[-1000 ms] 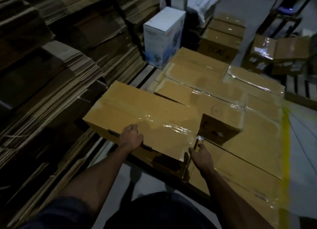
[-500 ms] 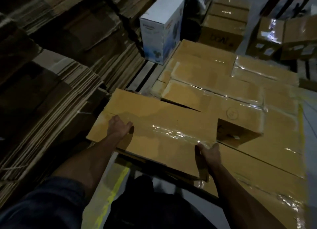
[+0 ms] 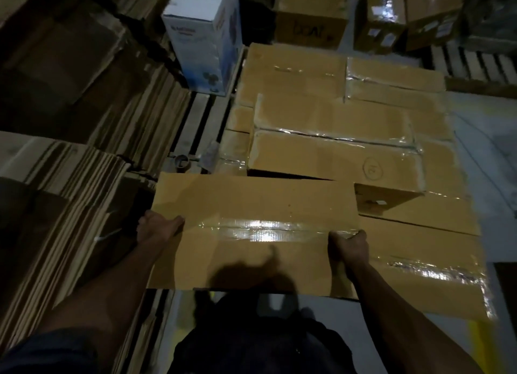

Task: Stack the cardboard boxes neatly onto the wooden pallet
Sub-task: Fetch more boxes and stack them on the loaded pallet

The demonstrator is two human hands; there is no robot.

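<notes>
Head view: left hand [image 3: 156,228] and right hand [image 3: 348,247] grip the carried box [image 3: 251,228]; stacked boxes [image 3: 335,138] at 12 o'clock, flattened cardboard [image 3: 70,205] at 9.

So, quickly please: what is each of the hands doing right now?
Left hand: grips the left end of the cardboard box.
Right hand: fingers curled round the right end of the same box.

Taped brown cardboard box [image 3: 251,228] level beside stacked boxes [image 3: 335,127] on slatted pallet [image 3: 195,121]
</notes>
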